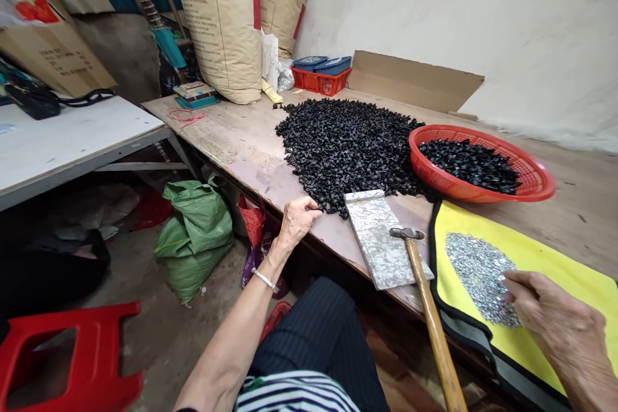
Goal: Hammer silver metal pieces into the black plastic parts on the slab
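Head view: left grip (295, 223), fingers together, beside black pieces (350, 148); right grip (560, 318) at silver bits (476, 270), closure unclear, hammer (431, 302) to its left

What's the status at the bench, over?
Left hand curled at edge of black pieces, grip unclear. Right hand over shiny bits on yellow cloth. Hammer between hands, head on flat plate.

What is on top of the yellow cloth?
A pile of small silvery pieces lies on the yellow cloth. The right hand covers part of the pile, and what lies underneath cannot be seen.
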`<state>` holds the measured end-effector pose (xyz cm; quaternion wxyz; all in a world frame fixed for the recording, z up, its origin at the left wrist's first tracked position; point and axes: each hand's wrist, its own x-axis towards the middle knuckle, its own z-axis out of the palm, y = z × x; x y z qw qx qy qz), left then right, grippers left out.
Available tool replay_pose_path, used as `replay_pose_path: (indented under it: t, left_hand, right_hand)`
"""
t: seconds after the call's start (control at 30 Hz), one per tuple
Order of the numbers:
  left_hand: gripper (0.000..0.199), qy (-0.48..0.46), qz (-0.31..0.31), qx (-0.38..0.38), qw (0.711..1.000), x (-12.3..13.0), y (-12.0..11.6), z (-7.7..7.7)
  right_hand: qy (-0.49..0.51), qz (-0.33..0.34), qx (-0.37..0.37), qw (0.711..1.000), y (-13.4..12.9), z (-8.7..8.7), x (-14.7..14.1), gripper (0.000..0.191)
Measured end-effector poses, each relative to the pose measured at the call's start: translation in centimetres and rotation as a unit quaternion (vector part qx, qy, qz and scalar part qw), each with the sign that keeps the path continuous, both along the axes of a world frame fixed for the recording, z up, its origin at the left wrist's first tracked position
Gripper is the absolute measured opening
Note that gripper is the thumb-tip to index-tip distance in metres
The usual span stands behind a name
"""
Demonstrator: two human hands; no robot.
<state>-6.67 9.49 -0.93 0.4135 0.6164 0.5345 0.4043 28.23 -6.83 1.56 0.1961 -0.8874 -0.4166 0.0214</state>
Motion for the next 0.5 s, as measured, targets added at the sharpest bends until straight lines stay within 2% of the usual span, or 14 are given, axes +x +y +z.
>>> replay_pose_path:
  t: [0.03, 0.1, 0.17, 0.23, 0.33, 0.43, 0.5]
  left_hand:
    - [0.009, -0.077, -0.001, -0.051, 0.996, 0.2, -0.4, 0.2]
    - [0.016, -0.218, -0.011, -0.123, 0.968, 0.8, -1.3, 0.5]
    - [0.024, -0.339, -0.015, -0.156, 0.928, 1.6, -2.4, 0.8]
    - [0.030, -0.420, -0.023, -0.193, 0.887, 2.4, -3.6, 1.1]
    - [0.025, -0.479, -0.031, -0.275, 0.833, 3.4, -5.3, 1.5]
    - [0.014, -0.509, -0.026, -0.343, 0.789, 4.1, -6.8, 1.8]
    - [0.010, -0.519, -0.023, -0.363, 0.773, 4.4, -7.6, 2.0]
  right_hand:
    - [0.010, -0.019, 0.013, 1.000, 0.0, 0.3, -0.2, 0.007]
    - [0.026, -0.051, 0.036, 0.998, 0.0, 1.2, -0.8, 0.007]
    - [0.055, -0.069, 0.065, 0.994, -0.1, 2.2, -1.9, 0.010]
    - [0.103, -0.066, 0.116, 0.986, -0.5, 3.1, -3.4, 0.017]
    - [0.189, -0.038, 0.187, 0.963, -0.9, 3.8, -6.4, 0.025]
    - [0.291, 0.037, 0.202, 0.934, -1.0, 3.7, -9.5, 0.023]
    - [0.346, 0.080, 0.196, 0.914, -0.8, 3.4, -11.3, 0.022]
